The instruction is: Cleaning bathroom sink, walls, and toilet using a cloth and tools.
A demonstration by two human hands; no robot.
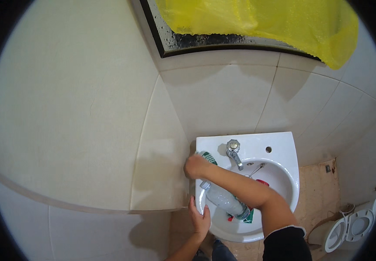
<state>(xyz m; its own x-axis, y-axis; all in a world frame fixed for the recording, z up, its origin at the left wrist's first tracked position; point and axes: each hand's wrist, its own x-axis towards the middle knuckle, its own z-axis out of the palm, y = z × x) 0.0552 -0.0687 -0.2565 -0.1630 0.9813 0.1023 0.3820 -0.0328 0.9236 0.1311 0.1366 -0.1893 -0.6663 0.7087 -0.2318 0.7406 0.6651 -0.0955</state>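
A white washbasin stands against the wall in front of me. My right hand is closed at its left back edge, around a green and white striped cloth that sticks out beyond the fist. My left hand rests against the left front rim, with thumb and fingers apart. Below my right forearm, a clear plastic bottle lies slantwise in the bowl, its neck toward the left rim. Partly under the bottle is a green and red item. Something red shows behind the forearm.
A chrome tap rises from the basin's back ledge. A wall panel stands close on the left. At lower right is a toilet with its lid raised. Yellow plastic sheeting hangs over a dark-framed mirror above.
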